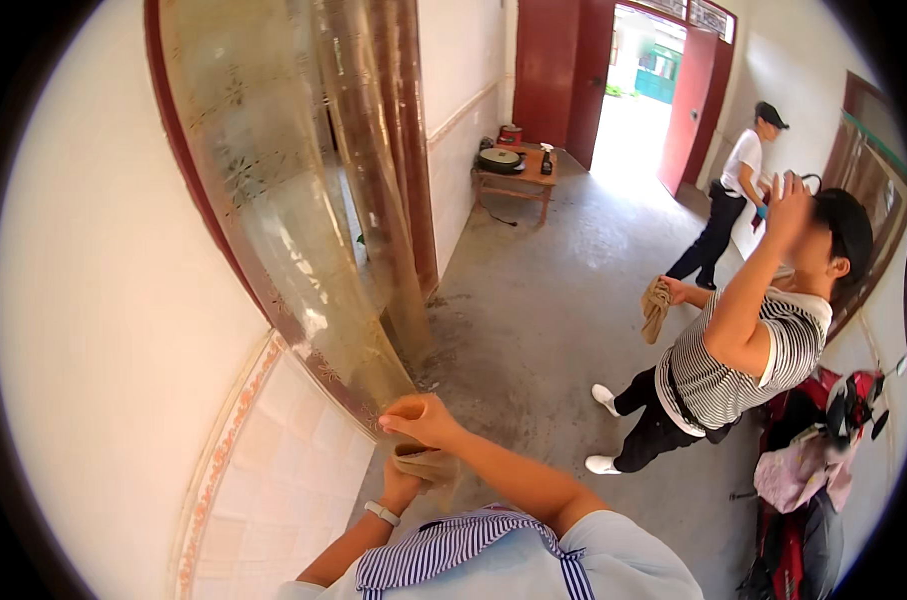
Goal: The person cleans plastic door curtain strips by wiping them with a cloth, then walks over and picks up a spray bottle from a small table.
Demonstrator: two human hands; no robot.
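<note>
My left hand (pixel 401 484), a pale band at its wrist, grips a brown cloth (pixel 431 466) low in front of my body. Just above it, my right hand (pixel 423 421) is bent with thumb and fingers curved towards each other. Its fingertips overlap the lower edge of a translucent plastic door curtain (pixel 303 300) printed with dark flowers. Whether they pinch the curtain or only pass in front of it, I cannot tell. The curtain hangs across a doorway with a dark red frame (pixel 206 195), and brownish strips (pixel 382 187) hang at its far side.
To my right stands a person in a striped shirt (pixel 731 360), holding a brown cloth (pixel 655 309). Another person (pixel 742 165) is farther back. A red motorcycle (pixel 791 540) is parked at right. A low wooden table (pixel 532 166) holds a round pan (pixel 500 160) and a spray bottle (pixel 546 159).
</note>
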